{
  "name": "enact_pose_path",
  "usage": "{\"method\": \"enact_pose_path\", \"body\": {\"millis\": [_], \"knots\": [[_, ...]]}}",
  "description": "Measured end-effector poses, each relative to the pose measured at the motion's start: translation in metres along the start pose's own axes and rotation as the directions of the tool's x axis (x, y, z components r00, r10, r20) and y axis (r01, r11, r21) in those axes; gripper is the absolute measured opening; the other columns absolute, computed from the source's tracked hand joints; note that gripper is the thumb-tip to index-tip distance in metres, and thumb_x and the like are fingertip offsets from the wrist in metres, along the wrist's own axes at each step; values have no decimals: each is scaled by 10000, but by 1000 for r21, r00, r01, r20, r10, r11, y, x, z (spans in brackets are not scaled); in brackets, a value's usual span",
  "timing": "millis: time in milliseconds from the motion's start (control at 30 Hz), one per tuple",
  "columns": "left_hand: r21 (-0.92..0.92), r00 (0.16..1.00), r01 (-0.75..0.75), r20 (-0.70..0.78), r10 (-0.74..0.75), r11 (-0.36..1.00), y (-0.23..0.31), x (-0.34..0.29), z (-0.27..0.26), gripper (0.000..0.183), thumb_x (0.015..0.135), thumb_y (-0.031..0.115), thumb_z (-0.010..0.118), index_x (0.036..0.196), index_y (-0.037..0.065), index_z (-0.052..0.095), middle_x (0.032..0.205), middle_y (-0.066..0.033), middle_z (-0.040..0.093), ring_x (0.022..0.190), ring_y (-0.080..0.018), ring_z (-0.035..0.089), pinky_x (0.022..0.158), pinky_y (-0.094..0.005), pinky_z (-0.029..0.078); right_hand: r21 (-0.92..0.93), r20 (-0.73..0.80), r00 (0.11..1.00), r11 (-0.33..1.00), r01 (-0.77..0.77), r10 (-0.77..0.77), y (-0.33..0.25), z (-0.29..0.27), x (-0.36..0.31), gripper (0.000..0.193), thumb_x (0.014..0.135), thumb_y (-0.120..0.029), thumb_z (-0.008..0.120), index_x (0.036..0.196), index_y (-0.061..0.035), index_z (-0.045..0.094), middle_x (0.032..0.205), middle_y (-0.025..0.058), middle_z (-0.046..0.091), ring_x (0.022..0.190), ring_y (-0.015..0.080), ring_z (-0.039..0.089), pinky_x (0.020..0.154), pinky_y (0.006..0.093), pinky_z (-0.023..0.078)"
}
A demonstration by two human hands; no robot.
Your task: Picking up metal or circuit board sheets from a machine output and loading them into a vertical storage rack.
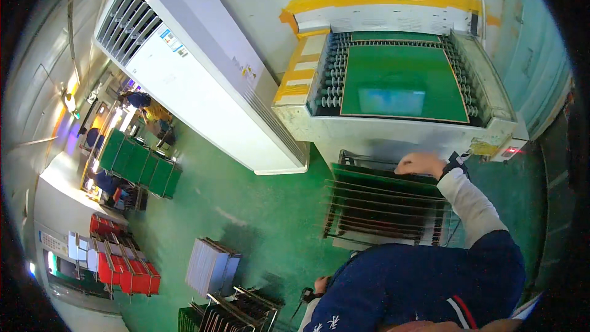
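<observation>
My right hand is over the far side of a wire rack, its fingers curled down at the edge of a green panel; the fingertips are partly hidden. That panel lies foremost toward the machine in the rack, where several thin panels stand in slots, tilted and spaced apart. Low at my side, my left hand shows only in part beside my dark blue sleeve, and its fingers cannot be made out. Beyond the rack, a large glossy green panel lies flat on the rollers of a conveyor machine.
A tall white air conditioner stands left of the machine. On the green floor are a stack of pale panels, another metal rack, racks with red panels and a rack of green panels. People work at the far left.
</observation>
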State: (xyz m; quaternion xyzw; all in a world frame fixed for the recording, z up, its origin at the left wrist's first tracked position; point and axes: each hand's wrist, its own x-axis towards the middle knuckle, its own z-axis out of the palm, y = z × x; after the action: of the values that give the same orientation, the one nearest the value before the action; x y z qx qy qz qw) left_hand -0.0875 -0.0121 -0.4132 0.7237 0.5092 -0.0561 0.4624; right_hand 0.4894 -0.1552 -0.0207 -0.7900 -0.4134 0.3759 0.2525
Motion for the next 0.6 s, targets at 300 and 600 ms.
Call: {"method": "enact_pose_path", "body": {"millis": [300, 600], "knots": [[242, 997, -82, 15, 81, 967, -23, 15, 7, 416, 750, 421, 599, 942, 63, 688, 924, -152, 669, 883, -305, 633, 803, -380, 479, -184, -106, 986, 971, -150, 132, 26, 27, -2, 499, 829, -486, 542, 945, -12, 649, 888, 201, 650, 804, 312, 626, 713, 393, 463], [10, 998, -46, 40, 46, 999, 12, -23, -1, 287, 791, 342, 532, 950, 136, 653, 994, -129, 643, 912, -344, 601, 797, -399, 479, -260, -186, 976, 964, 59, -110, 65, 41, 24, 342, 782, -324, 611, 843, 12, 631, 795, 226, 619, 709, 352, 604, 631, 419, 454]]}}
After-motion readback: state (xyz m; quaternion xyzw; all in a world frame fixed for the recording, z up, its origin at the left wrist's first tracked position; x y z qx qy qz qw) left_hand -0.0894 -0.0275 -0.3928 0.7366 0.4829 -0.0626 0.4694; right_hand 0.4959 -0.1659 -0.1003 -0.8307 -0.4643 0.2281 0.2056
